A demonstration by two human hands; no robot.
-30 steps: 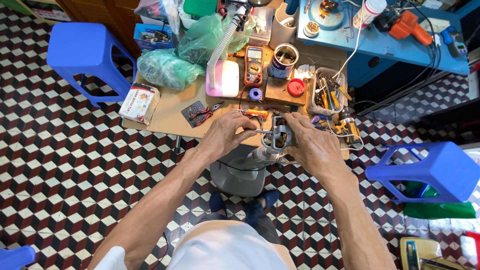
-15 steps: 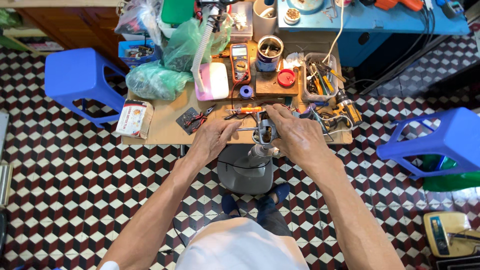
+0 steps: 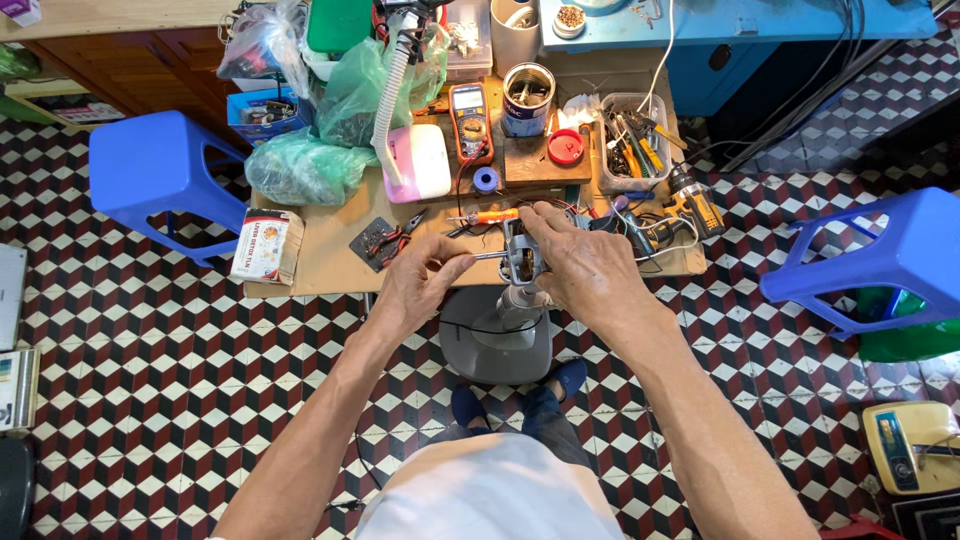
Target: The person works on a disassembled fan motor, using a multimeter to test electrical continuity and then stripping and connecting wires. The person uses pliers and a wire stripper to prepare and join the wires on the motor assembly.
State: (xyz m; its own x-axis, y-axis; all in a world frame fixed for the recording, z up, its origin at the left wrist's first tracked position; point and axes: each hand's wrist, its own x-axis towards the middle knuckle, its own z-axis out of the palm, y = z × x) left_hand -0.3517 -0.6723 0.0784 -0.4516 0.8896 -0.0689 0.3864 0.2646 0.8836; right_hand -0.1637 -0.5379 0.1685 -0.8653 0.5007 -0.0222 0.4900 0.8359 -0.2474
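Observation:
A grey fan motor unit (image 3: 519, 262) stands upright on a grey stand with a round base (image 3: 495, 342), in front of the low workbench (image 3: 320, 262). My right hand (image 3: 590, 265) grips the motor from the right side. My left hand (image 3: 425, 280) pinches a thin metal tool (image 3: 487, 256) whose tip touches the motor's left side. An orange-handled screwdriver (image 3: 487, 215) lies on the bench just behind the motor.
On the bench are red pliers (image 3: 390, 240), a multimeter (image 3: 470, 120), a tin can (image 3: 528, 97), a tray of tools (image 3: 632, 145), a cordless drill (image 3: 690, 205), a small box (image 3: 267, 246) and green bags (image 3: 300, 165). Blue stools (image 3: 150, 175) (image 3: 880, 262) stand on either side.
The view has shifted slightly. Both hands stay on the motor, and my left hand now holds the thin tool against its left side.

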